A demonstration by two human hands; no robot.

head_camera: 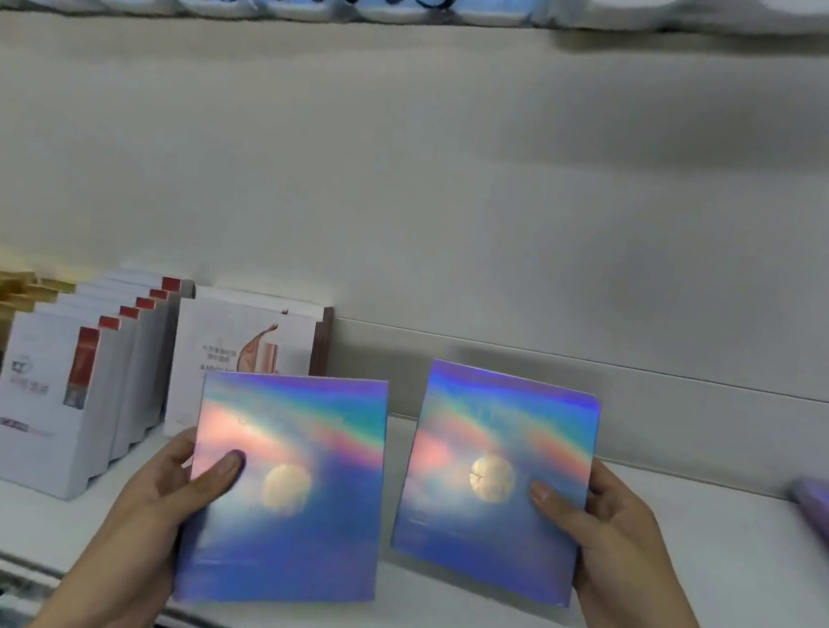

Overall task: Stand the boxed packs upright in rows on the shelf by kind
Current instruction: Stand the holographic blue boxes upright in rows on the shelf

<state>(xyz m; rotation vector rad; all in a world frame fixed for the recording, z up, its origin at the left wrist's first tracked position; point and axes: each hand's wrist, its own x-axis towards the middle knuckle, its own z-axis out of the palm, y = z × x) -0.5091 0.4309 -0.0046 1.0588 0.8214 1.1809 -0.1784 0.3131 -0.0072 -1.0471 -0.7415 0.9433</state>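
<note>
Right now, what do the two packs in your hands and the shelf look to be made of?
Left pack and right pack: probably thin card under glossy holographic film, given rainbow sheen and crisp flat edges. Shelf: smooth matt white, perhaps painted metal; hard to tell.

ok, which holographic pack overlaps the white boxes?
The left pack, held by the left hand: its top edge covers a white box. The right pack, in the right hand, has only back panel behind.

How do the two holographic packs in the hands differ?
The left pack sits lower and nearer, the right pack higher and farther in. The left hand grips the left pack's left edge; the right hand the right pack's right edge. Both share the same moon print.
</note>
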